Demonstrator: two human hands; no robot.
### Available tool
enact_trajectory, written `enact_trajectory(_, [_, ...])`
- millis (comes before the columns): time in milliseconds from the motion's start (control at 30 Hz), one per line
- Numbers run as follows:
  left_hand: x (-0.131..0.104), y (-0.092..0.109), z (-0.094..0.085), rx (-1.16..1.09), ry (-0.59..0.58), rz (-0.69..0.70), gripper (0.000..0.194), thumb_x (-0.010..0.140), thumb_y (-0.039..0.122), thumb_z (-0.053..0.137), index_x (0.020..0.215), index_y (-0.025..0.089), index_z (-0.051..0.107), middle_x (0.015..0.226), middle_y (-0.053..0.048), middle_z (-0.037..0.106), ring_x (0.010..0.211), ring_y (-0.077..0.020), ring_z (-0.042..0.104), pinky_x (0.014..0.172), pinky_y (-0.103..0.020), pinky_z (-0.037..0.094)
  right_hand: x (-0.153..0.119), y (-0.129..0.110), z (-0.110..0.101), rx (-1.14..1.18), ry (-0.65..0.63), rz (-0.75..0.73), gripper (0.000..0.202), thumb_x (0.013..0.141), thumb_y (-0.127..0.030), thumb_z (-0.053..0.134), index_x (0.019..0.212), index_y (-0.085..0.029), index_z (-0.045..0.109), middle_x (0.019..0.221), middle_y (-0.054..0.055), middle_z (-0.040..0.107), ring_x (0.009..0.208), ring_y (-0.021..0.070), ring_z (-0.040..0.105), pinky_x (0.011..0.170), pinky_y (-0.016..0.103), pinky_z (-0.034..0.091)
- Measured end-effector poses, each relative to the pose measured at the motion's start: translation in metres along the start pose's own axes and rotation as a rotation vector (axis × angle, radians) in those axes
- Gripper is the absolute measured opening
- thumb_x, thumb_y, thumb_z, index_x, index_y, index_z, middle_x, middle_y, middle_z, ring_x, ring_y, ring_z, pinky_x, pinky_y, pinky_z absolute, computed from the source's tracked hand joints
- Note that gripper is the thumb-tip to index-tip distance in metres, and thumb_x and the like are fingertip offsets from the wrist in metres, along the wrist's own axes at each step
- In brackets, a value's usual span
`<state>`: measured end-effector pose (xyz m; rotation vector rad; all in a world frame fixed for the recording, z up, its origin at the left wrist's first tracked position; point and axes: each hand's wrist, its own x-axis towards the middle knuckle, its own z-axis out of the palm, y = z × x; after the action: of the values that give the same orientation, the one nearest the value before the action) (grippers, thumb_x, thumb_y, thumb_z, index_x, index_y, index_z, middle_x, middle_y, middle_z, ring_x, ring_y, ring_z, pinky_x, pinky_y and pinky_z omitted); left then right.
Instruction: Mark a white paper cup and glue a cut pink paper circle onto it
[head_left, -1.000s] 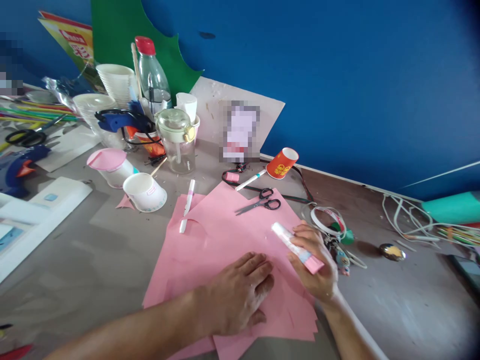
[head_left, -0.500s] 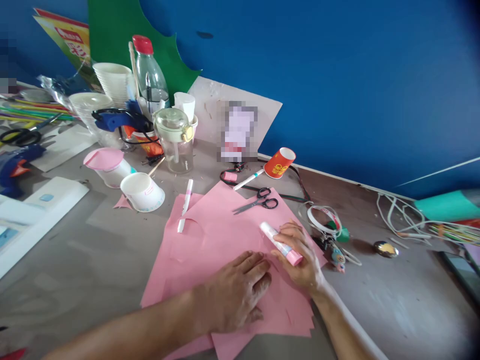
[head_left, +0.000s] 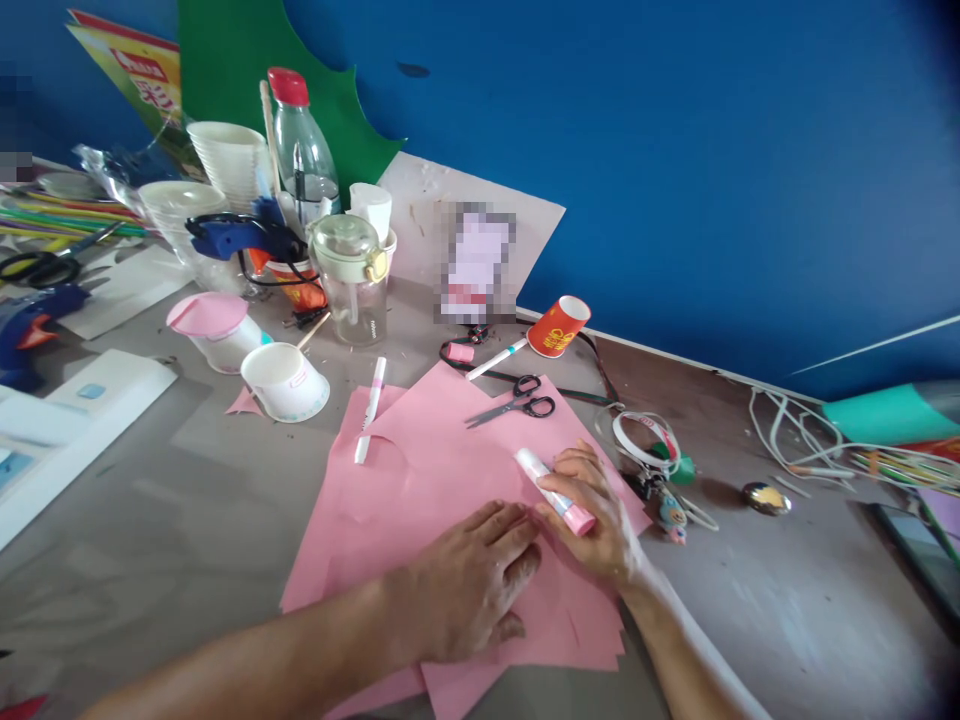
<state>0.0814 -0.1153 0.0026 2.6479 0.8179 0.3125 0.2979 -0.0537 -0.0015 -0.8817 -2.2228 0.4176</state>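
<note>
Pink paper sheets [head_left: 420, 480] lie stacked and overlapping on the grey table. My left hand [head_left: 484, 580] rests on them palm down, with bent fingers and the thumb apart, and I see no object in it. Closed around a white glue stick with a pink end [head_left: 555, 492], my right hand [head_left: 596, 510] is over the right part of the paper. Black-handled scissors [head_left: 517, 402] lie on the upper part of the sheets. A white marker [head_left: 371, 410] lies on their left side.
White paper cups [head_left: 285, 385], one with a pink paper top [head_left: 214, 318], stand left. Behind are a clear lidded cup [head_left: 349, 280] and a bottle [head_left: 300, 150]. An orange cup [head_left: 559, 327] is near the wall. Keys [head_left: 671, 515], cables [head_left: 795, 440] and a dark phone [head_left: 919, 560] lie right.
My right hand has shifted slightly left with the glue stick. My left hand has hardly moved on the paper.
</note>
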Motion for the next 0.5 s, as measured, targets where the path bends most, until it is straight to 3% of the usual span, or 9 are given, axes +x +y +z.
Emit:
enact_trajectory(133, [0.000, 0.000, 0.001, 0.013, -0.003, 0.011, 0.060, 0.094, 0.046, 0.042, 0.137, 0.005, 0.044, 0.148, -0.020, 0.040, 0.137, -0.0338, 0.036, 0.118, -0.044, 0.024, -0.003, -0.004, -0.011, 0.169, 0.076, 0.056, 0.030, 0.081, -0.010, 0.060, 0.107, -0.025, 0.060, 0.097, 0.006, 0.058, 0.098, 0.0248, 0.057, 0.099, 0.053, 0.042])
enact_trajectory(300, [0.000, -0.001, 0.002, 0.008, -0.002, 0.009, 0.061, 0.093, 0.046, 0.044, 0.136, 0.004, 0.046, 0.147, -0.021, 0.041, 0.136, -0.0343, 0.038, 0.117, -0.044, 0.025, 0.000, -0.008, -0.019, 0.237, 0.004, 0.066, 0.028, 0.078, -0.010, 0.062, 0.103, -0.025, 0.062, 0.093, 0.005, 0.061, 0.097, 0.0259, 0.058, 0.100, 0.054, 0.041])
enact_trajectory(500, [0.001, -0.001, 0.002, -0.032, 0.012, 0.003, 0.062, 0.092, 0.047, 0.045, 0.137, 0.005, 0.045, 0.145, -0.020, 0.044, 0.136, -0.0322, 0.037, 0.118, -0.043, 0.023, 0.001, -0.001, -0.007, 0.139, -0.109, 0.037, 0.025, 0.078, -0.012, 0.064, 0.100, -0.025, 0.063, 0.088, 0.004, 0.062, 0.089, 0.0241, 0.060, 0.098, 0.055, 0.039])
